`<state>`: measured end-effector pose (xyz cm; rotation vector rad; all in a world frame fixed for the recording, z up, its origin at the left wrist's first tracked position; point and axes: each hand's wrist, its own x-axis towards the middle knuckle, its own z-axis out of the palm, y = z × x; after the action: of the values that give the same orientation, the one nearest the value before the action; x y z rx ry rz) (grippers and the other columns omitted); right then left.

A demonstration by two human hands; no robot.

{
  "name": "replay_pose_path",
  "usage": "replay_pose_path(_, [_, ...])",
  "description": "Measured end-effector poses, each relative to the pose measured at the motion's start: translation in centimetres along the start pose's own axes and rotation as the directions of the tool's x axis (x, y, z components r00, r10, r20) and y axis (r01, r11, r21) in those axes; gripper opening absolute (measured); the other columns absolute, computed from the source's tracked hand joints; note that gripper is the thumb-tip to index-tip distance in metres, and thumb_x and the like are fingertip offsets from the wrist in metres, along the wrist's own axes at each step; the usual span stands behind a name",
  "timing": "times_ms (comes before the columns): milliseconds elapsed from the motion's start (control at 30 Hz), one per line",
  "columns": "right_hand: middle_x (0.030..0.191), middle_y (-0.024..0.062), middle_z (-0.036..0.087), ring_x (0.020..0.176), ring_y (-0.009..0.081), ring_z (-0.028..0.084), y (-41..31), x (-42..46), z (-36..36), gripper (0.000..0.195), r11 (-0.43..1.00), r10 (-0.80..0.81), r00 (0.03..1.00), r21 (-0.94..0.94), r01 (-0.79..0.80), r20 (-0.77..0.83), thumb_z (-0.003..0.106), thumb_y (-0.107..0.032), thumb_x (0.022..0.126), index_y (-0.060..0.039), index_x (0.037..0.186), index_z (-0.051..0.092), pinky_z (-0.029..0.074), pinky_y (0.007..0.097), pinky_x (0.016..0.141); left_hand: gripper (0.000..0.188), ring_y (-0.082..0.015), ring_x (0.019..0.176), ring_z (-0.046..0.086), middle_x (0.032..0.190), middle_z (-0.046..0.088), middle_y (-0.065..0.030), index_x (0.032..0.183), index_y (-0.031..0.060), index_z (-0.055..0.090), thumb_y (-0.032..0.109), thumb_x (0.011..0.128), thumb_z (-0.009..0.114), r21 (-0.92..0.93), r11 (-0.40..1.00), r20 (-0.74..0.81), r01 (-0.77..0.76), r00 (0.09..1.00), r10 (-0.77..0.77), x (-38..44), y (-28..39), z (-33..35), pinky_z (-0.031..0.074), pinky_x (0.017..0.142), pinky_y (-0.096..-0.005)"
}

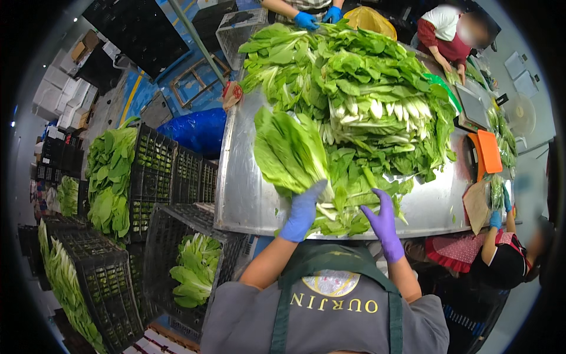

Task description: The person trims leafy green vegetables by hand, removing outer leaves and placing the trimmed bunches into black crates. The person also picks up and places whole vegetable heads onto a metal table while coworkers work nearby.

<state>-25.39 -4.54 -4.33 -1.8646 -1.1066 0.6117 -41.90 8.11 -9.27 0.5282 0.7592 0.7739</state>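
A blue glove covers my left hand (304,213), which grips a bunch of leafy greens (294,152) near its pale stem ends. The bunch leans away from me, leaves pointing up and left over the steel table (241,177). In a purple glove, my right hand (384,225) has thumb and fingers spread, holding nothing. Beside it, near the table's front edge, lie loose leaves and stems (349,219). Beyond both hands rises a large heap of greens (305,66), including stacked bunches (380,110) with white stem ends facing me.
Black plastic crates (152,177) of greens stand left of the table; an open crate (159,261) is nearest me. At right are an orange tray (488,152) and a scale (475,104). Co-workers' gloved hands (305,20) touch the far heap; other people work at right.
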Motion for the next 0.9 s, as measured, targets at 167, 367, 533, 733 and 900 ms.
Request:
replay_pose_path(167, [0.138,0.0204,0.026,0.127,0.0298,0.029,-6.0,1.1,0.8,0.111,0.966,-0.226,0.974,0.13,0.224,0.0,0.081,-0.033,0.057,0.0025,0.137,0.013,0.025,0.0366,0.103,0.065,-0.0245,0.101,0.055,0.113,0.053,-0.0154,0.126,-0.0031,0.033,0.016,0.073,0.067,0.36,0.847,0.266,-0.392,0.913,0.309,0.3,-3.9,1.7,0.046,0.084,-0.035])
replay_pose_path(367, [0.112,0.0081,0.051,0.102,0.0173,0.049,1.1,1.0,2.4,0.064,0.544,0.326,0.945,0.825,-0.153,-0.04,0.077,-0.017,0.067,-0.0002,0.119,0.044,0.04,0.0298,0.09,0.074,-0.0337,0.085,0.055,0.104,0.052,-0.0194,0.131,-0.0012,0.028,0.018,0.069,0.064,0.807,-0.174,0.59,-0.565,0.762,0.266,-0.6,-3.4,10.7,0.046,0.071,-0.0368])
replay_pose_path(533, [0.112,0.0091,0.053,0.102,0.0188,0.051,8.0,3.5,-4.5,0.048,0.191,0.384,0.923,0.98,-0.052,-0.026,0.065,-0.016,0.077,-0.0014,0.119,0.046,0.039,0.0308,0.09,0.09,-0.0332,0.088,0.053,0.114,0.048,-0.0215,0.135,-0.0024,0.018,0.022,0.065,0.069,0.717,-0.34,0.635,-0.608,0.771,-0.041,-0.9,-4.9,20.6,0.045,0.074,-0.0378])
replay_pose_path(733, [0.115,0.0149,0.052,0.104,0.0253,0.052,15.4,5.9,-17.3,0.057,-0.285,0.351,0.931,0.958,0.006,0.098,0.059,-0.03,0.08,-0.0018,0.126,0.039,0.039,0.0355,0.094,0.086,-0.0365,0.098,0.051,0.118,0.047,-0.0218,0.135,0.004,0.023,0.036,0.07,0.068,0.599,-0.179,0.75,-0.78,0.625,-0.214,2.3,-11.5,31.1,0.044,0.08,-0.0398])
replay_pose_path(900, [0.107,0.0093,0.054,0.096,0.0206,0.053,24.6,10.5,-33.6,0.05,0.077,0.511,0.85,0.992,0.104,-0.129,0.058,-0.029,0.081,-0.0023,0.12,0.042,0.046,0.0345,0.082,0.063,-0.0348,0.105,0.049,0.118,0.049,-0.0185,0.126,0.0045,0.038,0.026,0.074,0.067,0.602,-0.059,0.786,-0.796,0.604,-0.131,3.9,-15.3,36.1,0.041,0.087,-0.0397])
